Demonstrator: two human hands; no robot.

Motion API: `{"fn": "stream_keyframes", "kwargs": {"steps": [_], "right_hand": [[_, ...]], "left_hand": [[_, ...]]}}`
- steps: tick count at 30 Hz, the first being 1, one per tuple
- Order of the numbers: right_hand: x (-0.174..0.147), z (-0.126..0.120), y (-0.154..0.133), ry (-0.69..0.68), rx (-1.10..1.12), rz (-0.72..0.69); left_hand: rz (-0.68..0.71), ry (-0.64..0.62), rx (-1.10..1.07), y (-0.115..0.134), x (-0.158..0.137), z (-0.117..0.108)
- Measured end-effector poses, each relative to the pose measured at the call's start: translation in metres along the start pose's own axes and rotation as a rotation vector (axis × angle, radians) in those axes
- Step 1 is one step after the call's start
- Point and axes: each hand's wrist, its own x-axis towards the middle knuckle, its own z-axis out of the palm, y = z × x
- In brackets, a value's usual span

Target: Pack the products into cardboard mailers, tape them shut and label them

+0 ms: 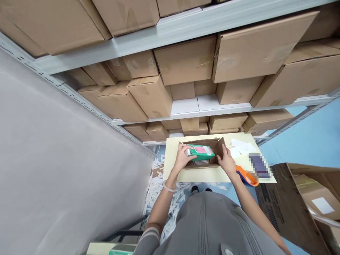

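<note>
On the counter (212,175) stands an open carton (219,146). At its mouth is a green box (203,152), its nine o'clock end gripped by the left hand (182,157); the right hand (227,162) pinches the carton's three o'clock wall. A slack left grip could drop the green box.

- Pale, smooth bangle (169,187) just behind the grip of the left hand (183,157)
- Short grey sleeve (147,243), white-striped, farther behind
- Grey stitched garment (215,219), behind both grips
- Dark shoe tips (194,188), between

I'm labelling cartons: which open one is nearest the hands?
The small carton on the cream table, right hand touching it; the larger open carton stands farther right.
</note>
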Motion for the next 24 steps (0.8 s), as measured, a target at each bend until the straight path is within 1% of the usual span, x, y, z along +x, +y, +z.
{"fn": "stream_keyframes", "kwargs": {"steps": [3,6,9,12,15,18,21,24], "right_hand": [[0.001,0.0,0.0,-0.003,0.005,-0.001],[0.001,-0.001,-0.001,-0.007,0.021,-0.002],[0.001,-0.002,-0.001,-0.007,0.019,-0.005],[0.001,-0.002,-0.001,-0.011,0.015,-0.001],[0.001,-0.002,-0.001,-0.013,0.031,0.003],[0.001,-0.001,-0.002,-0.014,0.046,-0.005],[0.001,0.0,-0.002,-0.01,0.051,-0.008],[0.002,0.0,-0.002,-0.008,0.052,-0.004]], "left_hand": [[-0.091,-0.003,0.018,-0.015,0.016,0.027],[-0.134,-0.05,0.032,-0.026,0.032,0.048],[-0.126,-0.125,0.039,-0.034,0.043,0.064],[-0.085,-0.194,0.027,-0.043,0.049,0.075],[-0.039,-0.25,0.046,-0.055,0.052,0.08],[0.018,-0.383,0.167,-0.065,0.053,0.08],[0.066,-0.516,0.371,-0.066,0.054,0.075],[0.03,-0.563,0.625,-0.063,0.053,0.071]]}}
